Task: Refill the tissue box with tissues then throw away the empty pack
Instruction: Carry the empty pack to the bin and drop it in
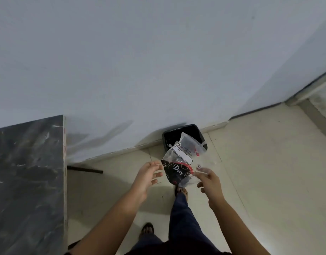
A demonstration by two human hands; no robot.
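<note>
The empty tissue pack (pixel 178 162), crumpled clear plastic with a black and red printed part, hangs in the air between my hands. Its upper end is over the open black bin (pixel 193 130), which stands on the floor against the wall. My right hand (pixel 209 181) pinches the pack's clear lower right edge between thumb and forefinger. My left hand (pixel 147 178) is just left of the pack with its fingers spread, holding nothing. The tissue box is not in view.
A dark marble-patterned tabletop (pixel 27 181) fills the lower left, with its dark leg base (pixel 85 170) on the pale tiled floor. My legs and sandalled feet (pixel 180 192) stand just before the bin. A wall corner and doorway sill (pixel 305 92) lie at the right.
</note>
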